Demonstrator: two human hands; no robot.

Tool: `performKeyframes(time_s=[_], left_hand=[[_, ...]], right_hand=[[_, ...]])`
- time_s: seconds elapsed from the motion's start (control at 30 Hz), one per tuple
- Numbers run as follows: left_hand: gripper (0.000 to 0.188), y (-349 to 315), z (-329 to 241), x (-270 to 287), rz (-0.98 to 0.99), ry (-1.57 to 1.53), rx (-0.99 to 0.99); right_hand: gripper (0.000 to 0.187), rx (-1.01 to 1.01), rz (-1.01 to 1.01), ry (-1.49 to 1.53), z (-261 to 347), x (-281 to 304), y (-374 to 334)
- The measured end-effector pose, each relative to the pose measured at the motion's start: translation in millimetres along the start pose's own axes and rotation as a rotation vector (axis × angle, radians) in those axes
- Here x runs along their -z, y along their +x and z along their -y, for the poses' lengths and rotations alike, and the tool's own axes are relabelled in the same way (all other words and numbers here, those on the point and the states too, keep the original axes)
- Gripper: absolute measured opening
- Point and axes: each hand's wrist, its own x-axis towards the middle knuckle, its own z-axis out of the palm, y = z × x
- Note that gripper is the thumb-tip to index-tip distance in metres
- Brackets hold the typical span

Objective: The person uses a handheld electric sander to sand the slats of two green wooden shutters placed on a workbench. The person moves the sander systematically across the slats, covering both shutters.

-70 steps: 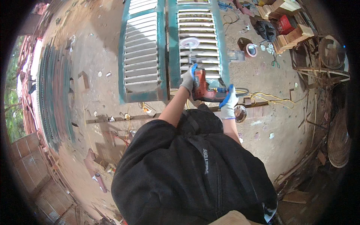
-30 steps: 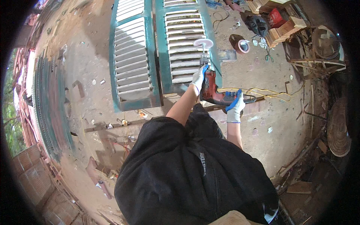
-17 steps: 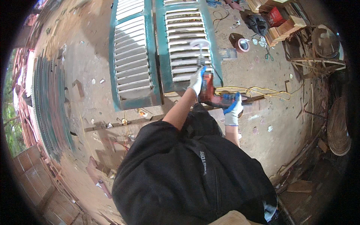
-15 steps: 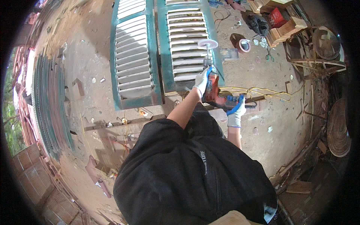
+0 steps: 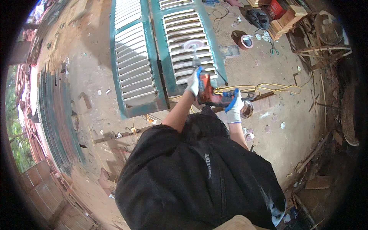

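Note:
My gloved left hand (image 5: 194, 81) grips the front of an orange-red power drill (image 5: 207, 90) just behind its chuck. My gloved right hand (image 5: 234, 107) is closed around the drill's rear handle. On the drill's front end a round, pale sanding disc (image 5: 193, 45), smeared as if spinning, overlaps the white slats of the right louvred shutter (image 5: 164, 69). Whether it touches them I cannot tell. That shutter has a teal frame, and a second teal shutter (image 5: 150, 74) lies close along its left side.
A yellow cord (image 5: 268, 87) loops to the right of the drill. Long teal and reddish strips (image 5: 61, 119) stand stacked at far left. A tape roll (image 5: 246, 42), a dark bag (image 5: 257, 19) and a wooden box (image 5: 289, 21) are at the upper right, with scraps strewn on the floor.
Both hands have shifted the drill leftward, and its disc now sits further in over the right shutter's slats. A round brown object has come into sight beside my right hand.

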Motion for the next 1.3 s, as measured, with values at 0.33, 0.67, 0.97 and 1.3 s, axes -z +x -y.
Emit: performKeyframes(time_s=[0.33,0.67,0.97,1.3], left_hand=[[0.039,71,-30,36,0.371,-0.17,-0.034],[0.036,43,-22,11,0.023,-0.09,0.013],[0.037,42,-47,-50,0.125,0.213,-0.221],[0.039,105,-91,41,0.258,-0.264,-0.132]], right_hand=[[0.022,0.111,0.032,-0.228,4,-74,-5],[0.023,0.094,0.131,-0.118,14,-57,-7],[0.026,0.108,0.054,0.088,30,-66,13],[0.021,0.06,0.28,-0.082,-37,-125,35]])
